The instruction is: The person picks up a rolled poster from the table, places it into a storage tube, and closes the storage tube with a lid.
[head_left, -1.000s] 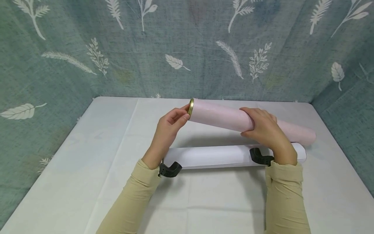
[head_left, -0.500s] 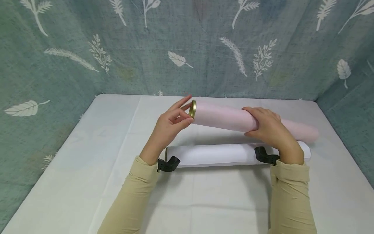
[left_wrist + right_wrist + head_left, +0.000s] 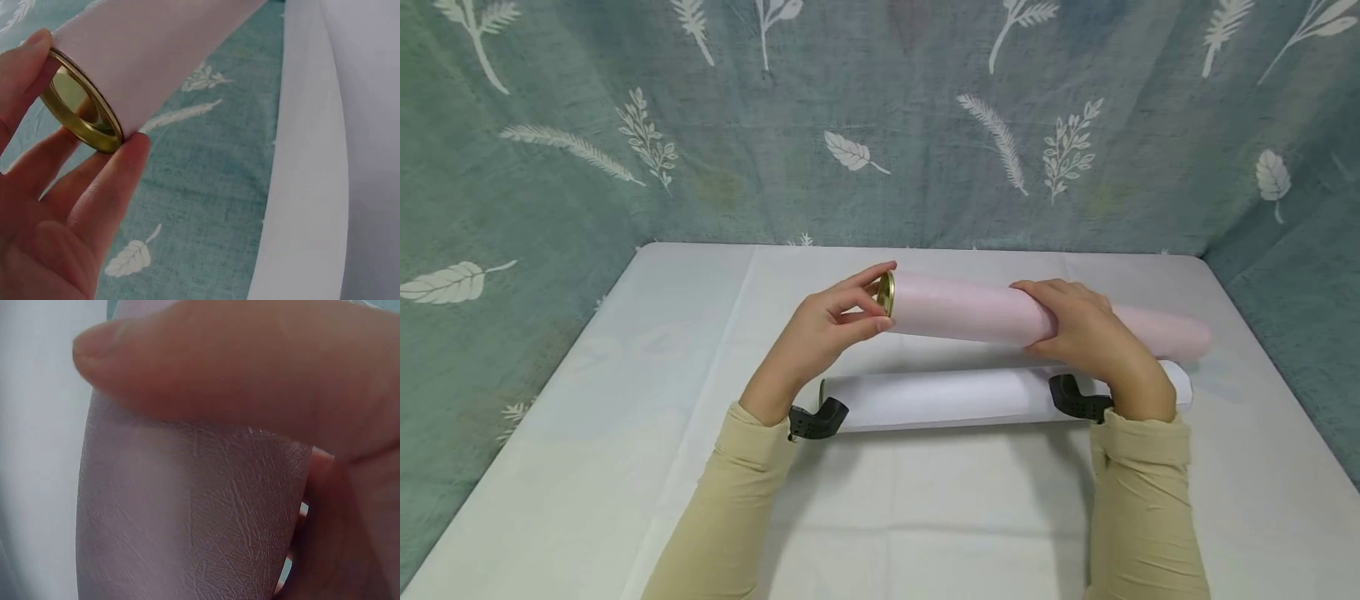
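Observation:
A long pink tube (image 3: 958, 311) with textured paper is held up over the table, and its gold metal end (image 3: 886, 294) faces left. My left hand (image 3: 820, 329) pinches the rim of that end, thumb in front and a finger stretched behind. In the left wrist view fingertips touch the gold rim (image 3: 75, 128), which surrounds a recessed shiny disc. My right hand (image 3: 1086, 337) grips the tube from above, past its middle; in the right wrist view the thumb (image 3: 187, 359) lies across the pink paper. Below the tube lies a white roll (image 3: 947, 398), partly behind the right wrist.
The white-covered table (image 3: 625, 433) reaches to a green-blue leaf-patterned curtain (image 3: 880, 125) at the back and sides. Black wrist mounts (image 3: 820, 419) sit close to the white roll.
The left fingers have shifted at the gold end; one now stretches behind the rim. The tube's left end has dropped slightly. My right hand keeps its grip.

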A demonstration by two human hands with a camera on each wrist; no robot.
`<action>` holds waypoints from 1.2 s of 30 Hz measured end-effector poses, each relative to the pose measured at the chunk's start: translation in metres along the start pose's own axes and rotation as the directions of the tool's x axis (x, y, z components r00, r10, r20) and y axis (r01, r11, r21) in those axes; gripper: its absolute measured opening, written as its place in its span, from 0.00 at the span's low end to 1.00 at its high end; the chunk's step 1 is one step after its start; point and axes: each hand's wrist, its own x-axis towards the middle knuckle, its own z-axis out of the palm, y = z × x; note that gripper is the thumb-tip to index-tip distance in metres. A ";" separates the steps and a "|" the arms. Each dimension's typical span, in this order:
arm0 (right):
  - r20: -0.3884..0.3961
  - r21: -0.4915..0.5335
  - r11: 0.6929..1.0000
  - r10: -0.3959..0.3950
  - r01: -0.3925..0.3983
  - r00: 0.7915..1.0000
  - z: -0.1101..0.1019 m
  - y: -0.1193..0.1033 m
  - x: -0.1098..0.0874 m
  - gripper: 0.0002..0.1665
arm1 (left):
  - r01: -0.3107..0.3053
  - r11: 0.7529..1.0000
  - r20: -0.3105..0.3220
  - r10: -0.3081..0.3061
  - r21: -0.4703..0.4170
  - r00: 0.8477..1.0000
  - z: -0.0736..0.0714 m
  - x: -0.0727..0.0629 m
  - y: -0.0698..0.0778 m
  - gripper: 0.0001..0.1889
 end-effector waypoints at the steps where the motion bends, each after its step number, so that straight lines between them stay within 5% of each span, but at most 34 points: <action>1: 0.004 0.001 1.000 0.003 -0.003 1.000 0.000 0.000 0.000 0.43 | 0.005 1.000 0.006 -0.005 0.007 1.000 0.000 -0.001 0.000 0.04; 7: -0.006 -0.004 1.000 0.014 -0.014 1.000 -0.003 -0.001 -0.002 0.43 | 0.000 1.000 0.030 0.000 -0.005 1.000 0.001 0.000 0.002 0.04; 21: -0.049 0.000 1.000 -0.006 0.006 0.999 -0.008 -0.002 0.000 0.43 | -0.024 0.999 -0.035 0.025 0.030 0.999 0.002 0.005 0.005 0.07; 25: -0.013 -0.011 1.000 0.008 -0.008 1.000 -0.005 -0.006 0.007 0.43 | 0.112 0.993 -0.028 -0.111 0.027 0.993 -0.006 0.006 0.007 0.10; 29: 0.027 -0.022 1.000 0.006 -0.005 1.000 0.001 -0.010 0.012 0.45 | 0.262 0.960 -0.069 -0.256 0.103 0.964 -0.012 0.004 -0.004 0.13; 33: 0.039 -0.002 1.000 0.008 -0.008 0.999 0.008 -0.011 0.013 0.45 | 0.262 0.958 -0.131 -0.247 0.115 0.960 -0.019 0.002 -0.027 0.13; 36: 0.074 0.007 0.999 0.050 -0.050 0.996 0.012 -0.009 0.012 0.43 | 0.242 0.970 -0.143 -0.241 -0.014 0.960 -0.027 -0.001 -0.041 0.11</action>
